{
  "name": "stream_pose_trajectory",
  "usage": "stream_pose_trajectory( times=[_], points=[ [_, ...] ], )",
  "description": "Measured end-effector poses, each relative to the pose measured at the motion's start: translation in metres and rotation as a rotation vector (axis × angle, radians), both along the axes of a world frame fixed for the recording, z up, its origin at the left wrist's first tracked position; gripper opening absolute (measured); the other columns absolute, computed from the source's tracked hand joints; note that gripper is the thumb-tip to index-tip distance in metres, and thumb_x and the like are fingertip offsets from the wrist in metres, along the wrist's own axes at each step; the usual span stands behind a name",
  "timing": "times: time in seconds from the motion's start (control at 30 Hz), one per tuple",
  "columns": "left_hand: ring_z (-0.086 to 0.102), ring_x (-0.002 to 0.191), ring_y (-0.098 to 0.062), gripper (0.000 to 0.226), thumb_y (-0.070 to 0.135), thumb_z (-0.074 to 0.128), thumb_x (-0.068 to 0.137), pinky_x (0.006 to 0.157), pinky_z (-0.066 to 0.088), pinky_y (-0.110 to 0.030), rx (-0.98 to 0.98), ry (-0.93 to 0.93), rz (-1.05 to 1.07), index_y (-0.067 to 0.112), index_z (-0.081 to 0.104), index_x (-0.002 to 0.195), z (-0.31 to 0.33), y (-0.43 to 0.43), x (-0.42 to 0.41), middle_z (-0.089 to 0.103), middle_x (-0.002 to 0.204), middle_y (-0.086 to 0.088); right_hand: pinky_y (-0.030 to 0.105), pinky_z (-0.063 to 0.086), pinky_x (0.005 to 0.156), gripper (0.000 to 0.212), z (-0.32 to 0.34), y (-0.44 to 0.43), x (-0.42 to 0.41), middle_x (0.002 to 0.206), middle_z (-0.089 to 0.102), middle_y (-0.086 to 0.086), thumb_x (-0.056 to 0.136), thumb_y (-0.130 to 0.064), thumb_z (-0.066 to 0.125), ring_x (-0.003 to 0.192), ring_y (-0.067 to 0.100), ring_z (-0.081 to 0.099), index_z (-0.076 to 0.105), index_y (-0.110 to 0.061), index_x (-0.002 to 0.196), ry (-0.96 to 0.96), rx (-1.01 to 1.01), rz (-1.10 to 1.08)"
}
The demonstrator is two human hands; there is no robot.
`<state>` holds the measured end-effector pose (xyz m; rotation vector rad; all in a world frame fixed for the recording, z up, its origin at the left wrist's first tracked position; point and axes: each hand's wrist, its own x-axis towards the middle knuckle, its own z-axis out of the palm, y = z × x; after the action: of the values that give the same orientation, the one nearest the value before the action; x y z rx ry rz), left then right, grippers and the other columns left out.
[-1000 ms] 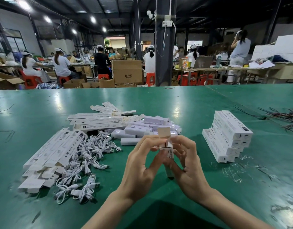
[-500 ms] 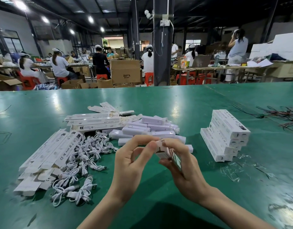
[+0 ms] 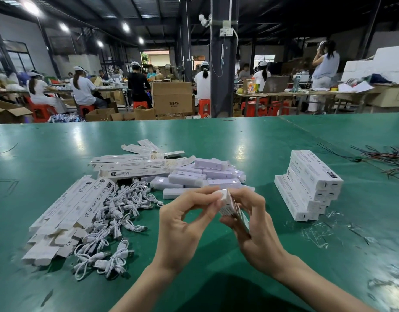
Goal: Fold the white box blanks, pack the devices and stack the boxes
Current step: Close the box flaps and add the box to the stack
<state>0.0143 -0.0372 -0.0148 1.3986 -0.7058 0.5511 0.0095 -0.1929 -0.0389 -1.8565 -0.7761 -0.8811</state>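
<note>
Pinched at its upper end by the fingers (image 3: 200, 195) of the left hand (image 3: 182, 224) and gripped round its body by the curled fingers of the right hand (image 3: 259, 233): 1 small white box (image 3: 227, 204), tilted, held over the green surface (image 3: 59, 143) near its front edge. Just beyond the hands, a heap of pale rectangular devices (image 3: 207, 176); to the left, a tangle of white cables (image 3: 117, 210) beside flat box blanks (image 3: 74, 210) fanned out, more lying behind. To the right, well apart, a neat stack of closed boxes (image 3: 311, 185), with scraps of clear film (image 3: 315, 233) in front of it.
</note>
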Motion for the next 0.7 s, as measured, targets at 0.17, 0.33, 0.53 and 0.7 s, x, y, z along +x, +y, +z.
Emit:
stream_pose_trajectory(
  times=[0.17, 0.33, 0.53, 0.7],
  points=[
    [0.07, 0.094, -0.017, 0.009, 0.019, 0.071, 0.082, 0.083, 0.053, -0.022, 0.021, -0.018, -0.02, 0.021, 0.075, 0.089, -0.001, -0.002, 0.0, 0.073, 0.099, 0.006, 0.013, 0.048, 0.084, 0.064, 0.003, 0.0, -0.001, 0.119, 0.054, -0.029, 0.083, 0.006, 0.06, 0.098, 0.01, 0.062, 0.03, -0.031, 0.127, 0.019, 0.001, -0.003],
    [0.068, 0.1, -0.017, 0.009, 0.014, 0.07, 0.085, 0.087, 0.051, -0.025, 0.097, -0.11, 0.016, 0.015, 0.074, 0.093, -0.004, -0.002, 0.001, 0.07, 0.105, 0.005, 0.017, 0.049, 0.084, 0.061, 0.002, -0.001, -0.001, 0.119, 0.057, -0.022, 0.085, 0.004, 0.061, 0.101, 0.005, 0.062, 0.035, -0.032, 0.126, 0.037, 0.032, -0.026],
    [0.064, 0.106, -0.013, 0.016, 0.007, 0.068, 0.086, 0.09, 0.046, -0.019, 0.235, -0.285, 0.139, 0.016, 0.07, 0.098, -0.01, -0.004, 0.004, 0.065, 0.112, -0.003, 0.007, 0.046, 0.081, 0.063, 0.002, 0.001, -0.003, 0.12, 0.056, -0.031, 0.081, 0.014, 0.06, 0.101, -0.004, 0.061, 0.041, -0.029, 0.123, 0.024, 0.049, 0.008],
    [0.062, 0.104, -0.008, 0.009, 0.013, 0.064, 0.09, 0.088, 0.044, -0.015, 0.294, -0.327, 0.188, 0.017, 0.067, 0.098, -0.014, -0.001, 0.009, 0.062, 0.11, 0.0, 0.006, 0.045, 0.081, 0.056, 0.003, 0.001, -0.002, 0.118, 0.055, -0.033, 0.082, 0.011, 0.062, 0.099, -0.007, 0.059, 0.043, -0.022, 0.124, 0.033, 0.006, 0.003]
  ],
)
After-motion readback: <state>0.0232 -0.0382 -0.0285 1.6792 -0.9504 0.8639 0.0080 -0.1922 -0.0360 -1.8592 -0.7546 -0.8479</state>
